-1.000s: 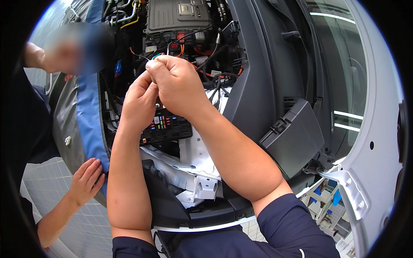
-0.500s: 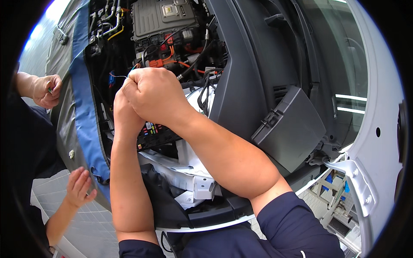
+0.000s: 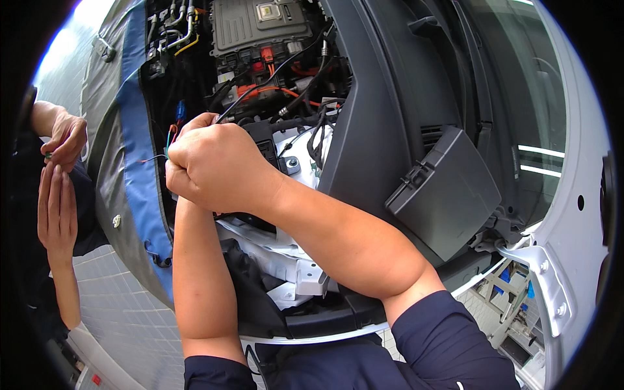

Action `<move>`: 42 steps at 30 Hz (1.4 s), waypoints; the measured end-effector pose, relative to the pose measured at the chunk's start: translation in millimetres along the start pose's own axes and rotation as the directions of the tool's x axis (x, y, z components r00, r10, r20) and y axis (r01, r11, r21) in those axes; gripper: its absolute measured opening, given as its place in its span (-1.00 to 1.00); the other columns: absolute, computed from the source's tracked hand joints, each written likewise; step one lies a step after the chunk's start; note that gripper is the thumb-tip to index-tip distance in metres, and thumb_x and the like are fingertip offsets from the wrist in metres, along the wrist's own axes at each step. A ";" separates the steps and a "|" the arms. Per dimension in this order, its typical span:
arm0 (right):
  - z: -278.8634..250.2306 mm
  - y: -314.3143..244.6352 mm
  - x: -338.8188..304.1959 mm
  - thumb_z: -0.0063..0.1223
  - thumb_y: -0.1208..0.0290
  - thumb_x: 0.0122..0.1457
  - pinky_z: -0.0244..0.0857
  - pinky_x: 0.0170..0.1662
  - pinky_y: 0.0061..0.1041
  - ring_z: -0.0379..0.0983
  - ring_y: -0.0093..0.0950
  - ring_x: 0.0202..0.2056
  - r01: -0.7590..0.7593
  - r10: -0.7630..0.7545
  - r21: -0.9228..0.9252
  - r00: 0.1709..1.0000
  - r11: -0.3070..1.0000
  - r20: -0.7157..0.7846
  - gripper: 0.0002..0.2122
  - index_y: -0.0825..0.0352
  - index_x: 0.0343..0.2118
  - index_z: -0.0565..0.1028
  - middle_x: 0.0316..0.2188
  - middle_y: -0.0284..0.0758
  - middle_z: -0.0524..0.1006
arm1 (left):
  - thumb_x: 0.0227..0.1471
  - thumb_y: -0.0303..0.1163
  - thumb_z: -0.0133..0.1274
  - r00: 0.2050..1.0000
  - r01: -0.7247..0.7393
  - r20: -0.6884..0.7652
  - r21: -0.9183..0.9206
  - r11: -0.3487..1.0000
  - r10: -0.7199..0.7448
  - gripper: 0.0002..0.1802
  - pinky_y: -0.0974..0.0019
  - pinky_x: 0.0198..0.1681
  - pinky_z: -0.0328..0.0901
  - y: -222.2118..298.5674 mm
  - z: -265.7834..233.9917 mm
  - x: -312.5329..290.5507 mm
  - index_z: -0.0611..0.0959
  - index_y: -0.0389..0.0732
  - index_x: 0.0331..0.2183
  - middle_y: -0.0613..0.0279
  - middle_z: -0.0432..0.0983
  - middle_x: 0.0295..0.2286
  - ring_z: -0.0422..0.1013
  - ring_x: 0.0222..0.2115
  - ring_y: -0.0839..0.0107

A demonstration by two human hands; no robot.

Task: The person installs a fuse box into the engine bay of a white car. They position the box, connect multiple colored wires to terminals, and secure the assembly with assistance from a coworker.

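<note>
My right hand (image 3: 221, 159) is closed in a fist over the engine bay, its arm reaching across from the right. Beneath it lies my left hand (image 3: 197, 122), mostly hidden; only a bit of curled finger shows above the right knuckles. Thin coloured wires (image 3: 170, 140) come out at the left side of the fist, and a blue connector (image 3: 181, 108) stands just above them. A black cable (image 3: 263, 84) runs from the top of my hands toward the upper right. What lies between the fingers is covered.
A grey finned metal unit (image 3: 253, 29) with orange cables (image 3: 289, 91) sits beyond my hands. A blue-grey cover (image 3: 140, 143) drapes the left edge. At right lies a loose dark plastic cover (image 3: 448, 195). A co-worker's hands (image 3: 60, 188) are together at far left.
My hands have shifted slightly left and nearer, with the right now covering more of the left. The black cable is pulled further out. The co-worker's lower hand has risen to meet the other.
</note>
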State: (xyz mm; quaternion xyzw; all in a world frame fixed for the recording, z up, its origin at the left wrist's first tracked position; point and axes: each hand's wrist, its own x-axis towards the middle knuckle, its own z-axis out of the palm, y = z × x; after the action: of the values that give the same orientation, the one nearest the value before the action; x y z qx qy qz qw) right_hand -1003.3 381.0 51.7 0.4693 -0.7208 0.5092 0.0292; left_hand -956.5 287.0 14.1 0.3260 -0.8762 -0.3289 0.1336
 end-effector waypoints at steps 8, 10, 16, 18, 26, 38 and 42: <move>-18.8 -5.5 17.6 0.12 0.34 -0.01 0.40 -0.47 -0.25 0.49 -0.18 -0.59 0.084 -0.059 0.250 0.993 0.965 -0.105 -0.76 0.31 -0.72 0.43 -0.68 -0.19 0.45 | 0.17 -0.07 0.08 0.995 0.079 -0.074 0.168 0.983 -0.068 -0.64 0.03 -0.12 0.45 -0.5 3.6 -0.9 0.72 -0.12 -0.18 0.03 0.67 -0.28 0.58 -0.21 0.02; -41.4 1.1 24.1 0.11 0.37 0.03 0.40 -0.46 -0.30 0.47 -0.21 -0.59 -0.030 0.076 0.431 0.993 0.902 -0.090 -0.81 0.33 -0.63 0.43 -0.68 -0.21 0.44 | 0.18 -0.04 0.06 0.995 0.097 -0.045 0.175 0.980 -0.091 -0.63 0.01 -0.13 0.46 1.8 7.2 4.0 0.73 -0.10 -0.19 0.01 0.68 -0.30 0.59 -0.21 -0.01; -65.3 33.2 37.0 -0.07 0.38 0.30 0.04 -0.58 -0.55 0.15 -0.58 -0.66 -0.183 0.658 0.978 0.749 0.100 0.073 -0.74 0.28 -0.56 0.36 -0.63 -0.43 0.31 | 0.21 -0.11 0.06 0.995 0.091 0.024 0.050 0.995 -0.092 -0.68 0.07 -0.15 0.44 2.3 1.9 5.7 0.76 -0.09 -0.21 0.06 0.67 -0.30 0.58 -0.22 0.02; -64.9 36.2 35.4 -0.06 0.31 0.31 -0.07 -0.58 -0.50 -0.01 -0.58 -0.67 -0.186 0.629 0.979 0.772 0.087 0.091 -0.68 0.23 -0.60 0.22 -0.66 -0.45 0.21 | 0.21 -0.12 0.06 0.997 0.075 0.005 0.002 0.997 -0.075 -0.69 0.08 -0.13 0.43 0.9 -0.9 5.1 0.76 -0.10 -0.21 0.08 0.67 -0.29 0.58 -0.22 0.03; -62.5 30.7 34.7 -0.09 0.31 0.31 -0.08 -0.57 -0.51 0.00 -0.58 -0.67 -0.306 0.587 0.944 0.789 0.124 0.179 -0.68 0.26 -0.61 0.28 -0.69 -0.43 0.20 | 0.01 -0.32 0.18 0.937 -0.304 -0.176 0.006 0.953 0.301 -0.53 0.16 0.11 0.35 -2.5 -3.9 5.3 0.69 -0.07 0.03 0.11 0.66 -0.13 0.53 -0.04 0.14; -56.0 29.1 30.8 -0.08 0.30 0.35 0.10 -0.54 -0.55 0.21 -0.58 -0.64 -0.390 0.522 0.907 0.813 0.160 0.258 -0.69 0.33 -0.54 0.45 -0.63 -0.34 0.43 | 0.15 -0.33 0.18 0.986 -0.159 -0.101 -0.363 0.918 0.131 -0.83 0.20 -0.28 0.45 16.5 -5.7 0.5 0.73 -0.21 -0.27 0.10 0.66 -0.41 0.59 -0.39 0.15; -56.6 33.9 32.9 -0.12 0.26 0.39 0.17 -0.46 -0.55 0.29 -0.57 -0.55 -0.276 0.608 0.933 0.789 0.230 0.083 -0.70 0.35 -0.42 0.49 -0.48 -0.30 0.53 | 0.16 -0.31 0.14 0.993 -0.077 -0.111 -0.383 0.921 0.036 -0.81 0.25 -0.34 0.44 15.2 -8.5 2.1 0.71 -0.22 -0.29 0.13 0.65 -0.51 0.59 -0.48 0.20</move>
State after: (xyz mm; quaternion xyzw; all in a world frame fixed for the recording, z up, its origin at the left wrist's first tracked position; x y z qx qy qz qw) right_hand -1070.2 404.1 72.0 0.0932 -0.4050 0.8676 -0.2730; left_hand -961.6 290.1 30.6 0.2843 -0.7952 -0.4740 0.2492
